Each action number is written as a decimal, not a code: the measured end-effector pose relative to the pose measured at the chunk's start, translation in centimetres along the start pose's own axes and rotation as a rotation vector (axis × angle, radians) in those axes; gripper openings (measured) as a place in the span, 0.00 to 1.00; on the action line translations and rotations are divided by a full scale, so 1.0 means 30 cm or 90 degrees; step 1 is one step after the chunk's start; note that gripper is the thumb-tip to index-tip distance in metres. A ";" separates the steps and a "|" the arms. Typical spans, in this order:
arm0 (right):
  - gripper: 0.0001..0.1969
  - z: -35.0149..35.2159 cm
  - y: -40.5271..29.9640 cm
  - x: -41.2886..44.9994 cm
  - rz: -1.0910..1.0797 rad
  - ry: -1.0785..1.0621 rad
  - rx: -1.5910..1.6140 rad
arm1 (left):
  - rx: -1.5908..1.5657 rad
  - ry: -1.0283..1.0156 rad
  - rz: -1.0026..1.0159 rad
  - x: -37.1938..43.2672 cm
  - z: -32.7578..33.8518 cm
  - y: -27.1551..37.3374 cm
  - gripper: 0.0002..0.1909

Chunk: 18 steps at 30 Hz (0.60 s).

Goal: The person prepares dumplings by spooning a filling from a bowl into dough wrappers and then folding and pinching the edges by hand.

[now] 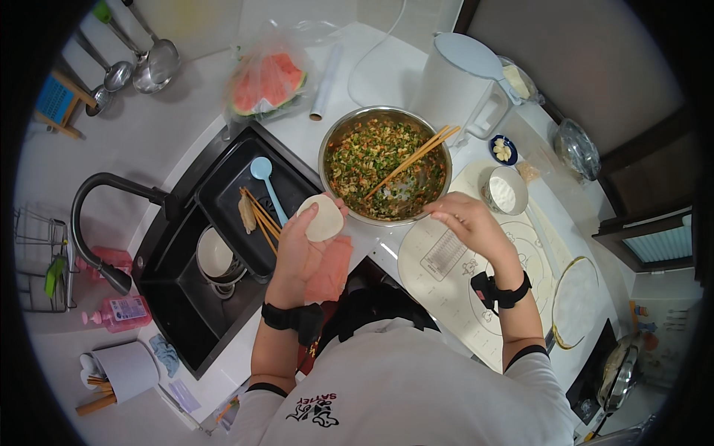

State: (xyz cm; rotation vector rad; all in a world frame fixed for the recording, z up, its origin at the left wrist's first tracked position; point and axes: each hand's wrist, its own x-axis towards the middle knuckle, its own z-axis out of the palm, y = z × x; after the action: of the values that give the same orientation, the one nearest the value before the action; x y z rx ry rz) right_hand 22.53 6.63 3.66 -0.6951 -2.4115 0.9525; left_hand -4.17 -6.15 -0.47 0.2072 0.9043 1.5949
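Observation:
A round, flat dough wrapper [323, 220] lies across my left hand [307, 234], with the thumb resting on its face. My right hand [466, 220] is at the lower right rim of a steel bowl [329, 192], its fingers drawn together; whether anything small is between them cannot be told. Chopped filling of green, orange and pale bits [368, 161] fills much of the bowl. A pair of wooden chopsticks [415, 160] leans in it, the ends over the right rim. Below my right hand spreads a cream dough mat [418, 251] with printed markings.
A black sink [167, 312] with a faucet [89, 223] and a drain tray [223, 167] is at left. Bagged watermelon [268, 83], a roll of film [327, 83] and a white kettle [452, 83] stand behind. A bowl of white powder [503, 191] and garlic cloves [502, 150] are at right.

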 end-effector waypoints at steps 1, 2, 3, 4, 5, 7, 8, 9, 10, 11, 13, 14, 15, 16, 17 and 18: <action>0.10 -0.008 0.003 0.004 -0.001 0.001 -0.001 | 0.000 -0.001 0.001 0.003 0.001 -0.007 0.18; 0.10 -0.014 0.006 0.009 0.074 0.041 -0.001 | 0.005 -0.001 0.002 0.007 -0.001 -0.015 0.19; 0.10 -0.019 0.008 0.011 0.150 0.082 -0.001 | 0.009 -0.002 0.001 0.012 -0.001 -0.024 0.20; 0.10 -0.010 0.014 0.017 0.176 0.101 -0.012 | 0.010 -0.004 0.000 0.014 -0.001 -0.030 0.20; 0.10 0.009 0.031 0.013 0.177 0.102 -0.013 | -0.024 0.003 -0.023 0.016 -0.001 -0.036 0.19; 0.11 0.052 0.055 0.005 0.145 0.122 0.009 | -0.059 0.011 -0.045 0.015 0.000 -0.038 0.19; 0.11 0.060 0.052 -0.012 0.175 0.110 0.046 | -0.069 0.009 -0.054 0.012 0.007 -0.036 0.20; 0.11 0.068 0.053 -0.025 0.176 0.107 0.047 | -0.080 0.010 -0.063 0.006 0.008 -0.035 0.20; 0.11 0.074 0.059 -0.038 0.181 0.090 0.067 | -0.081 0.013 -0.065 0.004 0.008 -0.035 0.20; 0.11 0.080 0.069 -0.046 0.186 0.073 0.088 | -0.076 0.005 -0.065 0.003 0.008 -0.035 0.20; 0.12 0.086 0.086 -0.052 0.204 0.083 0.134 | -0.069 -0.005 -0.065 0.002 0.015 -0.030 0.21; 0.12 0.091 0.095 -0.054 0.222 0.094 0.181 | -0.064 -0.004 -0.067 0.000 0.019 -0.028 0.21; 0.12 0.099 0.104 -0.057 0.221 0.095 0.181 | -0.060 -0.005 -0.068 0.000 0.022 -0.025 0.21; 0.13 0.109 0.112 -0.062 0.249 0.117 0.256 | -0.059 -0.005 -0.068 0.000 0.024 -0.021 0.21; 0.13 0.119 0.118 -0.067 0.277 0.139 0.331 | -0.063 -0.012 -0.064 0.001 0.026 -0.017 0.21; 0.13 0.128 0.124 -0.071 0.277 0.140 0.331 | -0.067 -0.019 -0.061 0.002 0.028 -0.014 0.21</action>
State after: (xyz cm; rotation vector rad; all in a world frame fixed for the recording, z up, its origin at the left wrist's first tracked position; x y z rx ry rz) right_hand 23.04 5.83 -2.00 -1.0687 -1.7383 1.5090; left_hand -3.37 -5.74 -0.19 0.1119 0.7935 1.5420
